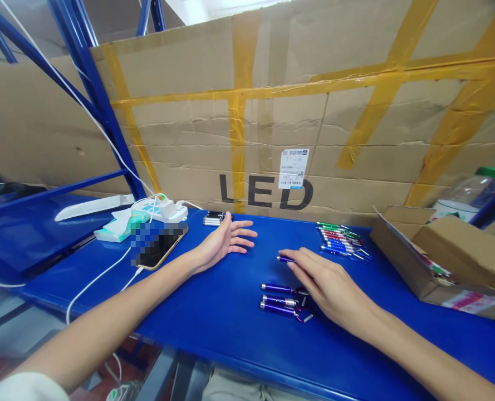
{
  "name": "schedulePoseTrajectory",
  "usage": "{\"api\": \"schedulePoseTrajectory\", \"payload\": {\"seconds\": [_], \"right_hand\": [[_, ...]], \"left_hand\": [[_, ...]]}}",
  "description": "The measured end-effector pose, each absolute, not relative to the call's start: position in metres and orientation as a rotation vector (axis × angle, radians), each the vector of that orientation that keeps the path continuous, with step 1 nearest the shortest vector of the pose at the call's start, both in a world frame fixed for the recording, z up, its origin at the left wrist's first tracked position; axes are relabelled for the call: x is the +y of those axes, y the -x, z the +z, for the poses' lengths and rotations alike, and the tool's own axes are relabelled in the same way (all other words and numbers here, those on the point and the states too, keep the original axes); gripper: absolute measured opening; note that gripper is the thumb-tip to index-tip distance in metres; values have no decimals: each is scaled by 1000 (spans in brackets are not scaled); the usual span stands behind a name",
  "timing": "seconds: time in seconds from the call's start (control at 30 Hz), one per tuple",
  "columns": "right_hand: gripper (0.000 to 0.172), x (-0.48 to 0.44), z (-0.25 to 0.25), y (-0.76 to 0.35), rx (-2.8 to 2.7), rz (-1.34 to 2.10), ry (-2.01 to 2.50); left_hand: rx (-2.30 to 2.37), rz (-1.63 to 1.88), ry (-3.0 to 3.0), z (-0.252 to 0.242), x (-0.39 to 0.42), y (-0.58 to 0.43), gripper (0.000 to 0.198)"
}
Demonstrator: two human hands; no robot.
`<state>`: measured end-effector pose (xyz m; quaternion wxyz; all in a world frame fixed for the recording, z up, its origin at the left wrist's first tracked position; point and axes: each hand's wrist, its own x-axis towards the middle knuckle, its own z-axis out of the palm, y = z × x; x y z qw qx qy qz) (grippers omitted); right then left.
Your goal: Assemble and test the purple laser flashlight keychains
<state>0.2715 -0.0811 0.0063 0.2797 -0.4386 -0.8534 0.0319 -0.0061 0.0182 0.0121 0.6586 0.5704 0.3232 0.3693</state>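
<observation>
My right hand (320, 273) has its thumb and fingers closed on a slim purple keychain flashlight (284, 258), whose far end is covered by the fingers. Just below that hand, several more purple keychain flashlights (277, 301) with clips lie side by side on the blue table (205, 312). My left hand (226, 242) is open, palm turned inward and fingers spread, holding nothing. Behind its thumb lies a small group of black and silver flashlights (212, 219), partly hidden. A row of green, red and blue ones (337, 239) with clips rests beyond my right hand.
An open cardboard box (401, 262) stands at the right, with a green-capped plastic bottle (464, 195) behind it. At the left are a phone (163, 249) on a cable, a power strip (163, 210) and a tissue pack (119, 227). A large taped carton (189, 139) backs the table.
</observation>
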Motion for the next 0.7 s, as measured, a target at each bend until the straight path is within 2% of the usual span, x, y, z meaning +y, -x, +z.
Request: {"api": "schedulePoseTrajectory", "payload": {"seconds": [0.13,0.43,0.7], "right_hand": [[42,-81,7,-271,-2266,59,1155],[43,-80,-1,-272,-2352,47,1155],[36,-82,4,-269,-2367,237,1217]], "left_hand": [[693,816,-1206,15,18,7,80],[660,818,-1126,18,18,8,80],[701,844,-1209,15,17,6,79]]}}
